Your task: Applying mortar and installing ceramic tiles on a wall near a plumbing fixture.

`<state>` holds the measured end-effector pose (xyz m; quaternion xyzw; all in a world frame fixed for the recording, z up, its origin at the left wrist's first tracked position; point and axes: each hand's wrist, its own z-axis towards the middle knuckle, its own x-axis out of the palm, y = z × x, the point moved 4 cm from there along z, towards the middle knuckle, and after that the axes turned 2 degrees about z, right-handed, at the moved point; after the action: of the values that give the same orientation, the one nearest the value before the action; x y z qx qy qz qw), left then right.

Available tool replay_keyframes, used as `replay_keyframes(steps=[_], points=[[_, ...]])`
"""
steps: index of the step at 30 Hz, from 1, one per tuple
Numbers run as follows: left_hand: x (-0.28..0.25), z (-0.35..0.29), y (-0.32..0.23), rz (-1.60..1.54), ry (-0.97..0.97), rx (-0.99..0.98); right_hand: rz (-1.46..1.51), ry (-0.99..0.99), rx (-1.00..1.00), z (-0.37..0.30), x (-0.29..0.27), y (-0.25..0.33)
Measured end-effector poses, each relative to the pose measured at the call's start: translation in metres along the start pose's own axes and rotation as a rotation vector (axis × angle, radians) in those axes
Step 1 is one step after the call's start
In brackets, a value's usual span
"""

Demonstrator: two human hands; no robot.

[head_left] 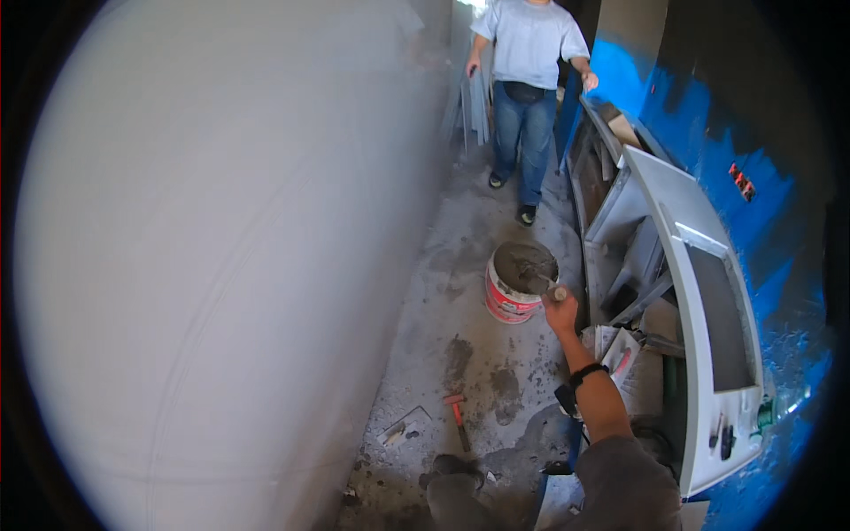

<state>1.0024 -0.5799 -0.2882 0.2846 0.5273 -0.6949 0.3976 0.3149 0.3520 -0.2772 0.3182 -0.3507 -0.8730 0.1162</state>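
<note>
My right hand point(560, 311) reaches down to a red and white bucket point(506, 301) filled with grey mortar point(522, 262). It grips the handle of a trowel point(542, 284) whose blade rests in the mortar. A black band sits on that wrist. My left hand is hidden behind a large white panel point(221, 265) that fills the left half of the view.
A red-handled hammer point(458, 420) and a small scrap point(398, 432) lie on the dusty grey floor. Grey shelving point(699, 292) leans along the blue wall on the right. Another person point(529, 80) in jeans stands further along the narrow passage.
</note>
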Motion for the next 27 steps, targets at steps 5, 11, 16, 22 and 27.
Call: replay_keyframes(steps=[5, 11, 16, 22, 27], points=[[-0.002, -0.095, -0.045, -0.143, 0.147, 0.868, -0.09, 0.126, 0.207, 0.039, 0.08, -0.183], [-0.037, -0.13, -0.121, 0.069, 0.305, 0.817, -0.084, 0.448, 0.186, 0.058, 0.118, -0.252], [-0.062, -0.13, -0.173, 0.169, 0.388, 0.734, -0.129, -0.189, 0.243, 0.178, 0.017, -0.138], [-0.04, -0.109, -0.194, 0.277, 0.555, 0.622, 0.317, -0.418, 0.128, 0.248, -0.072, 0.016], [-0.017, -0.1, -0.186, 0.367, 0.661, 0.483, 0.696, -0.34, 0.328, 0.224, -0.081, 0.047]])
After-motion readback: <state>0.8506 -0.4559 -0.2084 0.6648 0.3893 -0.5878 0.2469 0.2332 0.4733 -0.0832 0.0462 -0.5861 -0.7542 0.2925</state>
